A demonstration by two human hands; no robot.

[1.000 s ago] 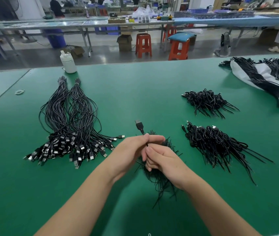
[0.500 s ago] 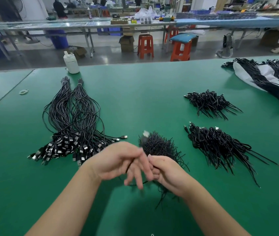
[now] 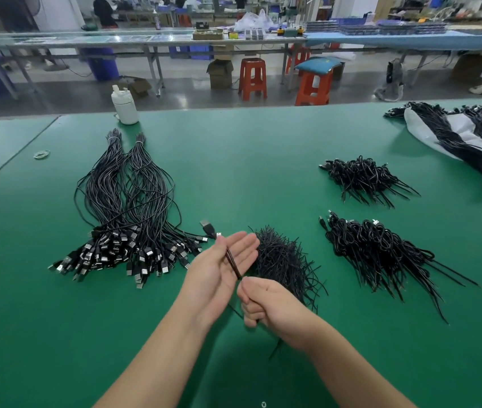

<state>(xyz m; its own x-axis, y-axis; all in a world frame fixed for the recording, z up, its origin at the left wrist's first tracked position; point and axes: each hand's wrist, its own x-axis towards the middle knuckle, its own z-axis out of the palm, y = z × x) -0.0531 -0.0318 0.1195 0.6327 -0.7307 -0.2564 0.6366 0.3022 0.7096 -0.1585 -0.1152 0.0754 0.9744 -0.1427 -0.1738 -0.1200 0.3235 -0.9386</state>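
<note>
**A:** What takes up most of the view?

**B:** A green table (image 3: 263,160). On its left lie two long bundles (image 3: 134,207) of black cables. Each is tied at the far end, and the plug ends fan out on the near side.

**A:** And on the right?

**B:** At the far right there is a white bag (image 3: 466,128) with more tied black cables lying on it. Closer in are two piles of coiled cables, the bigger pile (image 3: 381,254) near and the smaller pile (image 3: 360,178) beyond it. They lie apart.

**A:** What is in the middle?

**B:** A heap of thin black strands (image 3: 284,260), just behind the hands.

**A:** How are the hands?

**B:** The left hand (image 3: 219,269) is palm up with its fingers straight and relaxed. The right hand (image 3: 272,304) is just nearer and to the right, with its fingers curled round the lower end of a cable (image 3: 233,264).

**A:** Where does the cable run?

**B:** It runs from the right fist up across the left palm. Its plug (image 3: 208,228) sticks out past the left thumb on the far left side, above the table.

**A:** Anything small?

**B:** A white bottle (image 3: 125,107) stands at the far edge on the left. A rubber band (image 3: 41,154) lies far left, well apart from the bundles.
</note>
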